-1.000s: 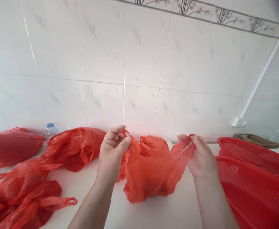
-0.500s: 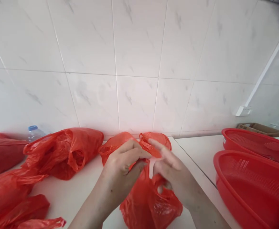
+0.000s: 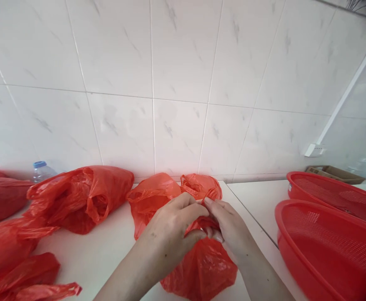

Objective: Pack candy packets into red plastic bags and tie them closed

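A red plastic bag (image 3: 202,267) stands on the white table in front of me, its body bulging below my hands. My left hand (image 3: 179,221) pinches the gathered top of this bag from the left. From the right, my right hand (image 3: 228,225) has its fingers closed on the same bunched plastic, close to the left fingertips. The hands partly hide the bag's neck. Right behind them lie another red plastic bag (image 3: 153,190) and a smaller red bag (image 3: 203,184) against the wall.
More red plastic bags (image 3: 85,196) cover the table's left side. A blue-capped bottle (image 3: 43,172) stands behind them. Two red baskets, the nearer basket (image 3: 324,251) and the farther basket (image 3: 333,188), sit at right, with a cardboard box (image 3: 335,173) behind. A tiled wall (image 3: 179,83) closes the back.
My right hand, whose fingers were spread apart, has closed on the bag's top. Both hands have come together over the neck. The view has shifted slightly.
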### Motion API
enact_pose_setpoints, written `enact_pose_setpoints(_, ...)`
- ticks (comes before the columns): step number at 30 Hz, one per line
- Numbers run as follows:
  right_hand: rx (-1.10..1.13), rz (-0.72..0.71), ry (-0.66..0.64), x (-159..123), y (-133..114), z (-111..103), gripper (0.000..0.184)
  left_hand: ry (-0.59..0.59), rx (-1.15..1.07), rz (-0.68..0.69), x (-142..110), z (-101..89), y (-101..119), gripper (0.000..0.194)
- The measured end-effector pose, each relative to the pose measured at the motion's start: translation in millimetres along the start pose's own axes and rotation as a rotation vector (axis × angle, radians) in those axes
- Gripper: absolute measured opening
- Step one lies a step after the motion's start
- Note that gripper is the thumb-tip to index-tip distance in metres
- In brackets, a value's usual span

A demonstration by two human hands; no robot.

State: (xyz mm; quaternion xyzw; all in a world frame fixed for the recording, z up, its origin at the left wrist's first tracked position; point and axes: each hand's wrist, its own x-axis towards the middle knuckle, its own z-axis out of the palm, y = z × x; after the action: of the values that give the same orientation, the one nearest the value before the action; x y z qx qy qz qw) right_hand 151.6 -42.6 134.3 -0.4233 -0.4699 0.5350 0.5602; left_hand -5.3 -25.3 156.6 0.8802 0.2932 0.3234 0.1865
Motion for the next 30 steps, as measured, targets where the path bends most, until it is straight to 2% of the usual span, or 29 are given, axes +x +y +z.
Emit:
enact_pose_setpoints(2, -0.044, -0.014, -0.005, -1, -1, 0, 0.037, 0.004, 0.012, 0.04, 1, 2.2, -2, 0.019)
enact_pose_setpoints(5, -0.12, -0.024, -0.074, -2, -4, -4, 0.043, 0.054, 0.003, 0.046, 0, 0.8, -5, 0.022)
enact_pose_setpoints(9, -0.123, -0.097, -0.25, -3, -6, -17, 0.049, 0.115, 0.009, -0.064, 0, -4.7, -7, 0.021)
enact_pose_setpoints(12, -0.175, -0.195, -0.382, -5, -7, -28, 0.056, 0.126, -0.064, -0.07, -1, -4.9, -6, 0.022)
enact_pose_setpoints(13, -0.21, -0.209, -0.405, -6, -8, -29, 0.056, 0.114, -0.095, -0.062, -1, -4.1, -6, 0.023)
enact_pose_setpoints(15, -0.293, -0.195, -0.413, -9, -11, -29, 0.04, 0.071, -0.118, -0.074, -2, -2.1, -4, 0.023)
enact_pose_setpoints(17, -0.368, -0.151, -0.36, -12, -14, -23, 0.021, 0.034, -0.056, -0.137, -1, -0.5, -4, 0.019)
enact_pose_setpoints(21, -0.511, -0.142, -0.141, -15, -16, -9, 0.033, 0.028, 0.147, -0.242, 0, -1.1, -4, 0.016)
enact_pose_setpoints(26, -0.766, -0.187, 0.086, -7, -9, -7, 0.012, 0.018, 0.223, -0.203, -2, -2.6, -2, 0.015)
enact_pose_setpoints(28, -0.785, -0.143, 0.135, -6, -8, -9, 0.015, 0.017, 0.248, -0.171, -3, -1.3, 0, 0.014)
enact_pose_setpoints(30, -0.729, -0.068, 0.13, -7, -10, -10, 0.026, 0.011, 0.26, -0.123, -4, 0.8, -1, 0.015)
